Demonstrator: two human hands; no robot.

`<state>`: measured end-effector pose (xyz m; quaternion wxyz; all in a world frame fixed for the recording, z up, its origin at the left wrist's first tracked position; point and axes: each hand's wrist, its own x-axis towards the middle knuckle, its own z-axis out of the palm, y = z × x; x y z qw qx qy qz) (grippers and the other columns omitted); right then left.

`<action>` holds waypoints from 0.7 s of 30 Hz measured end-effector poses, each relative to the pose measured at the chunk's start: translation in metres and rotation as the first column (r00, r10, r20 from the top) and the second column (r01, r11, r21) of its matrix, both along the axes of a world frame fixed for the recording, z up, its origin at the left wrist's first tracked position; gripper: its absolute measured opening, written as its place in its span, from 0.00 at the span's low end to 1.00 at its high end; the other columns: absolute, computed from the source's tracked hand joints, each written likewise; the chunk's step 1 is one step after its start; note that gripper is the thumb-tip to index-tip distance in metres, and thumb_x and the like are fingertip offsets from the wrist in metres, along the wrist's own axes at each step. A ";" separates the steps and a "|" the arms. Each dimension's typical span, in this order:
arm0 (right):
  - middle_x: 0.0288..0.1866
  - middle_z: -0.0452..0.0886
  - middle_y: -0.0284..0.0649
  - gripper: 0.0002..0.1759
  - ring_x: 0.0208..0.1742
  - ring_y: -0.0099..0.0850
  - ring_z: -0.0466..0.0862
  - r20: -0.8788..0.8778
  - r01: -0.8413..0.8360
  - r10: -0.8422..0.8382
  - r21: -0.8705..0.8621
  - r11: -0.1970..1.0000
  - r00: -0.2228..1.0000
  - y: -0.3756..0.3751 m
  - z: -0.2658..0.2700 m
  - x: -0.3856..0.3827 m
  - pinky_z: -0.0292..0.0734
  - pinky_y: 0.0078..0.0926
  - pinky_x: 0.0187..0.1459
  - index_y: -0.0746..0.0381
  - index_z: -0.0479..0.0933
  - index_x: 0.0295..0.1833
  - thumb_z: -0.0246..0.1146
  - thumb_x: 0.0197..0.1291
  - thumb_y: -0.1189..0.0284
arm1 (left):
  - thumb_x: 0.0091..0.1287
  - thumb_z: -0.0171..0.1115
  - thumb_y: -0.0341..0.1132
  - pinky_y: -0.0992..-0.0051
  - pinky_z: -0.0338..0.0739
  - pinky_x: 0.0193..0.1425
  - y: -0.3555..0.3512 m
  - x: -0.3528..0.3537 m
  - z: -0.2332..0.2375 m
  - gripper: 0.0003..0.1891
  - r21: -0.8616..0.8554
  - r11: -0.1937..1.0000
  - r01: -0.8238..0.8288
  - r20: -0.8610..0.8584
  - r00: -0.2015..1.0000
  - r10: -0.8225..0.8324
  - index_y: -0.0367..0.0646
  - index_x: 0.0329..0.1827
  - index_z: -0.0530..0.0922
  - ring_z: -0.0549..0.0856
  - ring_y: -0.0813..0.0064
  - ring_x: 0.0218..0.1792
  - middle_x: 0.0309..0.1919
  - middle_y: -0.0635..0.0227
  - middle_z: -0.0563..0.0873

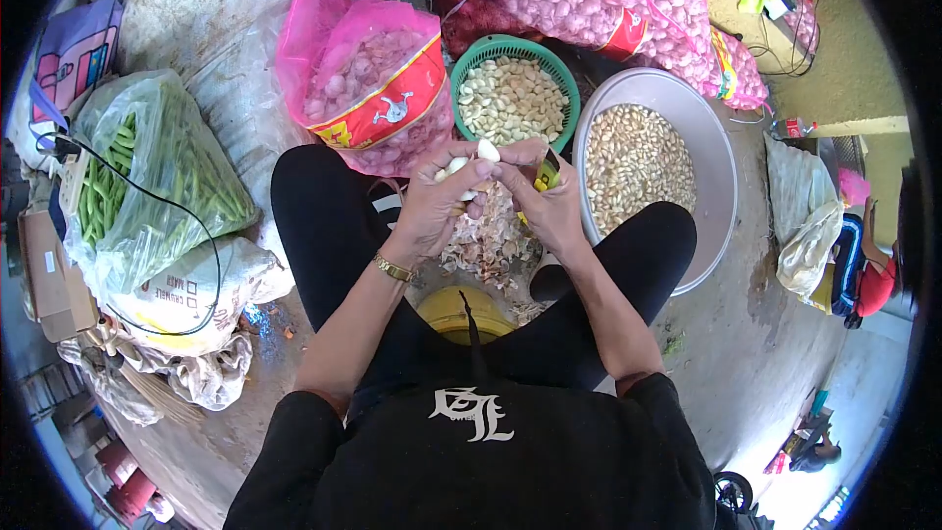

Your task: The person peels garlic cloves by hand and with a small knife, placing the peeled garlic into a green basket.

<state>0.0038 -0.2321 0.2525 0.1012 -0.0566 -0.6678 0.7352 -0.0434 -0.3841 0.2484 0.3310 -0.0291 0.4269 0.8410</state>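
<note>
Several pale peeled garlic cloves (488, 149) are between my two hands, above a heap of loose garlic skins (481, 243). My left hand (439, 198) is closed round some of the cloves, its fingers curled. My right hand (543, 198) pinches at the same cloves and also has a yellow-and-black handled tool (548, 174) in its grip; the tool's blade cannot be made out. Just beyond my hands stands a green basket (567, 79) of peeled cloves. To its right is a wide grey basin (721, 177) with many cloves in it.
An open pink net bag (324, 15) of garlic stands front left, more full net bags (628, 0) at the top. Green beans in a plastic bag (167, 167) lie left. A yellow container (446, 309) sits between my legs. Two people (876, 270) (822, 451) are far right.
</note>
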 end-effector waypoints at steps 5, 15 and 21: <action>0.37 0.77 0.31 0.08 0.34 0.13 0.71 0.068 -0.079 0.070 0.134 0.988 0.995 0.003 -0.001 0.000 0.66 0.13 0.33 0.65 0.78 0.47 0.66 0.63 0.75 | 0.65 0.67 0.31 0.84 0.78 0.26 0.001 -0.001 -0.008 0.11 -0.026 0.998 -0.052 -0.088 0.995 0.049 0.41 0.49 0.80 0.82 0.86 0.30 0.34 0.73 0.83; 0.30 0.69 0.29 0.13 0.26 0.16 0.70 0.307 -0.160 0.226 -0.226 0.961 0.924 0.023 0.026 -0.001 0.68 0.18 0.26 0.62 0.66 0.50 0.55 0.72 0.63 | 0.64 0.65 0.25 0.83 0.75 0.24 -0.005 -0.010 -0.012 0.10 -0.095 0.991 -0.097 -0.282 0.957 0.067 0.41 0.47 0.79 0.81 0.86 0.30 0.37 0.70 0.85; 0.32 0.79 0.30 0.12 0.33 0.15 0.75 0.202 -0.198 0.173 0.112 0.974 0.964 0.036 0.012 -0.011 0.73 0.16 0.35 0.67 0.78 0.46 0.58 0.71 0.67 | 0.64 0.66 0.26 0.85 0.73 0.23 -0.008 -0.013 -0.009 0.10 -0.160 0.987 -0.031 -0.311 0.950 -0.020 0.41 0.47 0.80 0.79 0.87 0.27 0.34 0.72 0.82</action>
